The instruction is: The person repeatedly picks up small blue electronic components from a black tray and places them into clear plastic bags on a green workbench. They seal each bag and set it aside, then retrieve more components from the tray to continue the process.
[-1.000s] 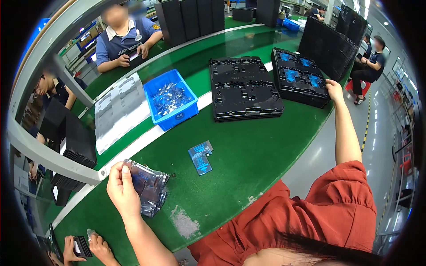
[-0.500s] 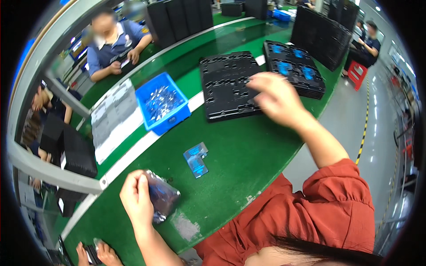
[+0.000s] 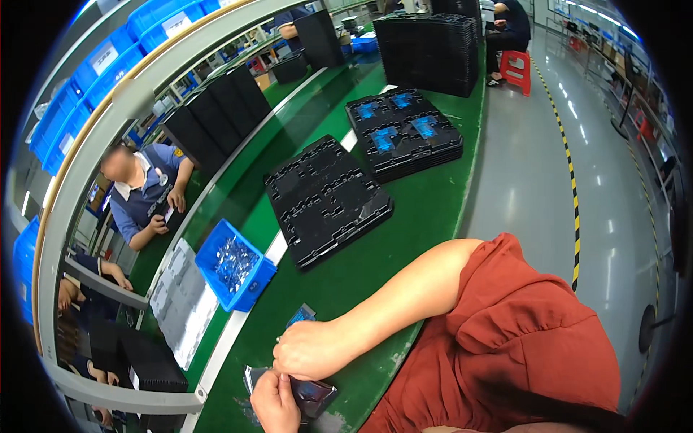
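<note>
My left hand (image 3: 276,400) pinches a shiny dark flat packet with a glossy film surface (image 3: 319,397) above the green bench. Over the same packet my right hand (image 3: 310,352) is curled closed, knuckles up, right beside the left thumb. Its fingertips are hidden, so what it grips cannot be made out. Just beyond the right hand a piece of blue printed film (image 3: 302,315) lies on the bench, partly covered by that hand.
A blue bin (image 3: 245,283) of small shiny pieces stands beyond my hands. Farther off lie a black moulded tray (image 3: 328,202) and a stack of black trays with blue pieces (image 3: 408,137). Light grey sheets (image 3: 180,299) lie left. A co-worker (image 3: 148,187) sits across the bench.
My right hand has come back from the black tray to the packet at my left hand. The head view has swung, so the trays and bin appear shifted left.
</note>
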{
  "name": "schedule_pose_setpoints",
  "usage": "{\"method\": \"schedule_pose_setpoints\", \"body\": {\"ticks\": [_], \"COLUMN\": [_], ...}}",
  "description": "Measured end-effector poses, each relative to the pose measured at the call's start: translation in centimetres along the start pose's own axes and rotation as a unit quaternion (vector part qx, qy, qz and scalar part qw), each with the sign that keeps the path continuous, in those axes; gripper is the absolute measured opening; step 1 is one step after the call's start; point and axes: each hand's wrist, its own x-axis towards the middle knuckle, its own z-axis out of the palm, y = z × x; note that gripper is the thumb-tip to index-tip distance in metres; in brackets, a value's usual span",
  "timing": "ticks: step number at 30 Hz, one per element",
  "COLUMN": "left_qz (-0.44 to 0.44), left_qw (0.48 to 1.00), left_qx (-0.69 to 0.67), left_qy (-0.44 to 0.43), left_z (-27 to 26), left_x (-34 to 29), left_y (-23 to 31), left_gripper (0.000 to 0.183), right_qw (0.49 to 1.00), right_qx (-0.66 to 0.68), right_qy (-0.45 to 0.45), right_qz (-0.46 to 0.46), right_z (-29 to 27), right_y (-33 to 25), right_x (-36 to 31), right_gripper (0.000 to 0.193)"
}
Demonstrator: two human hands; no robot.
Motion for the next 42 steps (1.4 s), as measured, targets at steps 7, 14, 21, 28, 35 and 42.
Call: {"method": "schedule_pose_setpoints", "body": {"ticks": [7, 14, 21, 28, 35, 42], "left_qz": [-0.035, -0.058, -0.110, -0.056, -0.170, -0.100], "left_qw": [0.996, 0.990, 0.964, 0.949, 0.899, 0.919], "left_qx": [-0.049, -0.103, -0.234, -0.305, -0.358, -0.337], "left_qy": [-0.067, -0.072, -0.061, -0.048, 0.187, 0.179], "left_z": [-0.6, -0.2, -1.3, -0.5, -1.4, -1.0], "left_x": [-0.5, -0.3, -1.0, 0.0, 1.3, 0.7], "left_y": [0.5, 0.6, -1.2, -0.2, -3.4, -1.5], "left_gripper": [0.014, 0.017, 0.012, 0.014, 0.022, 0.019], "right_qw": [0.993, 0.984, 0.972, 0.948, 0.914, 0.950], "right_qx": [0.089, 0.165, 0.200, 0.051, 0.141, 0.034], "right_qy": [-0.043, -0.058, 0.023, 0.146, 0.052, 0.309], "right_qz": [-0.057, -0.035, -0.121, -0.280, -0.376, 0.005], "right_z": [-1.3, -0.6, -0.7, -2.0, -1.8, -4.0], "right_y": [0.8, 1.4, 1.0, -0.1, -4.9, 6.3], "right_x": [-0.1, -0.2, 0.3, -0.6, -2.4, 4.9], "right_gripper": [0.014, 0.021, 0.019, 0.017, 0.019, 0.011]}}
